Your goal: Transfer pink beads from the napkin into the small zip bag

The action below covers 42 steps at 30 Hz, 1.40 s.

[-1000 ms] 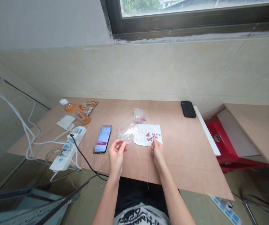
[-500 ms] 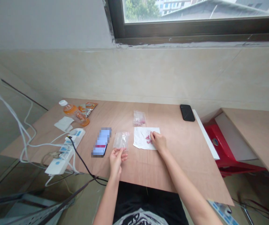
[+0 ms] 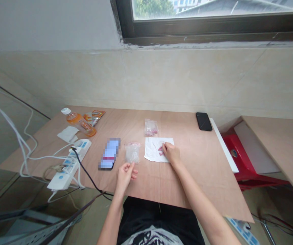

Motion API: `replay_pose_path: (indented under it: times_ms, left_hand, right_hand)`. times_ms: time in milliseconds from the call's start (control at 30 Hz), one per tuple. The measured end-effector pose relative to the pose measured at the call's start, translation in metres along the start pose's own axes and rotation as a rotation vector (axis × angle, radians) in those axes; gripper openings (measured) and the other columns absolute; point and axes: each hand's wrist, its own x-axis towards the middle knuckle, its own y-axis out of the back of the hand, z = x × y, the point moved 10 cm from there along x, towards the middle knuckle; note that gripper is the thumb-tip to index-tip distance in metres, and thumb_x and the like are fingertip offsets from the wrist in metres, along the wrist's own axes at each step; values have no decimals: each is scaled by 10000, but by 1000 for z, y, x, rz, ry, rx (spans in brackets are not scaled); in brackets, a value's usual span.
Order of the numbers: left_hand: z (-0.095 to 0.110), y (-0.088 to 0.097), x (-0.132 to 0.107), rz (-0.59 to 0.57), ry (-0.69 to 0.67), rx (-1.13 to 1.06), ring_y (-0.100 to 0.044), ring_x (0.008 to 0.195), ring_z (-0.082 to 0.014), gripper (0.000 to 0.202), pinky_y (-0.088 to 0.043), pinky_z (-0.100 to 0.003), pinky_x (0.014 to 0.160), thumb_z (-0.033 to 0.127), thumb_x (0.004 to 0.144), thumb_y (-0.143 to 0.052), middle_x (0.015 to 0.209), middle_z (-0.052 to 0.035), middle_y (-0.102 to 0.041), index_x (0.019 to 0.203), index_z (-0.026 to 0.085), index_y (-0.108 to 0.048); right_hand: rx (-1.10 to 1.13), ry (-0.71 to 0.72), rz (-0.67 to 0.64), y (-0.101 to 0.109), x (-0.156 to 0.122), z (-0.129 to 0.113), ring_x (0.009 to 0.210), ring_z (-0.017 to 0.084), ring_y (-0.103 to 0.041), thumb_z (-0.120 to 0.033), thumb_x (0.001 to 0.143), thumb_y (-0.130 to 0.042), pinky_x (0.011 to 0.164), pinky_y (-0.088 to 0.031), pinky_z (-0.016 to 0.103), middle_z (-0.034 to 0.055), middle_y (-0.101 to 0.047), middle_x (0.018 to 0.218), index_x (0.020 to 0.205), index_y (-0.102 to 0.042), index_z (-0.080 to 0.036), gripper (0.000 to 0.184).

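My left hand (image 3: 126,175) is at the lower edge of a clear zip bag (image 3: 132,152), thumb and forefinger pinched together. Whatever sits between those fingertips is too small to make out. To the right lies a white paper sheet (image 3: 153,153) bearing several small pink-red beads or pellets (image 3: 160,149). My right hand (image 3: 171,153) rests over the sheet's right half, fingers closed and fingertips beside the red pieces; what they hold is hidden. Behind the sheet is a second clear bag (image 3: 151,128) with some red pieces inside.
A phone with a lit, blurred screen (image 3: 109,153) lies left of the zip bag. Farther left are a power strip (image 3: 67,168) with cables, an orange drink bottle (image 3: 81,124), snack packets (image 3: 97,116) and tissue (image 3: 68,134). A black phone (image 3: 204,121) lies at the back right.
My left hand has drawn back slightly from the zip bag, baring its lower part. My right hand stays over the paper sheet. The view has shifted a little.
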Motion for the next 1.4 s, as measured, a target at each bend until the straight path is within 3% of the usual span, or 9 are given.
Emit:
replay_pose_path:
  times_ms: [100,200,400,600,800,933,1100,1233,1400]
  left_hand:
    - [45,17,0,223,-347,264,-658,710,-207,256,-521,-305,656,453,743,-610,773,-65,-682,773,199,-596]
    - [74,1,6,296,-626,497,-510,1157,-302,328,-373,-457,997,374,781,-573,1173,-138,-606,1053,196,-619]
    - [45,-60,57,29,-650,1033,-189,1390,-257,473,-193,-502,1097,251,923,-273,1495,-99,-260,1384,206,-367]
    - [33,-71,67,-81,-712,1240,-75,1410,-246,550,-120,-488,1123,427,942,-225,1528,-91,-118,1441,199,-226]
    - [38,-70,63,-84,-699,1221,-111,1404,-279,589,-123,-525,1107,498,922,-254,1520,-117,-165,1429,199,-265]
    - [71,-67,56,22,-715,1159,-267,1346,-330,551,-169,-556,1074,518,905,-306,1458,-154,-321,1337,199,-432]
    - [124,-77,64,99,-749,935,-516,1112,-251,394,-390,-375,940,449,898,-400,1201,-112,-572,1155,202,-566]
    - [133,-101,94,30,-654,883,-599,948,-179,290,-430,-262,822,380,892,-440,1032,-68,-650,1021,191,-618]
    - [134,-115,125,71,-570,909,-623,900,-205,290,-427,-281,775,397,862,-478,975,-85,-675,990,190,-636]
  right_hand:
    - [14,-6,-18,-2,0,1,600,134,-544,-316,942,-362,527,-203,266,64,-652,746,758,-592,-167,330]
    - [22,-4,-35,-2,0,0,614,135,-551,-309,940,-364,530,-212,264,69,-652,759,774,-598,-163,321]
    - [2,30,-20,-3,0,-2,638,129,-564,-291,947,-355,537,-226,251,47,-650,750,754,-587,-165,327]
    - [-5,42,7,-1,0,-2,624,125,-561,-293,946,-357,534,-221,250,39,-646,739,744,-579,-167,325]
    - [-23,39,2,-1,0,-2,624,123,-559,-296,949,-359,534,-219,254,37,-646,760,754,-576,-169,319]
    - [-39,42,-1,-3,0,-2,638,125,-561,-296,951,-364,537,-223,255,35,-647,788,768,-573,-172,303]
    - [-46,40,-28,-4,0,-3,653,126,-557,-299,953,-356,537,-225,250,44,-643,830,796,-578,-173,299]
    - [-52,25,-45,-3,0,-4,653,124,-556,-307,950,-363,527,-219,250,40,-639,845,824,-579,-178,281]
    - [-66,17,-59,-3,0,-4,657,124,-561,-302,952,-357,526,-218,253,44,-639,862,825,-574,-177,281]
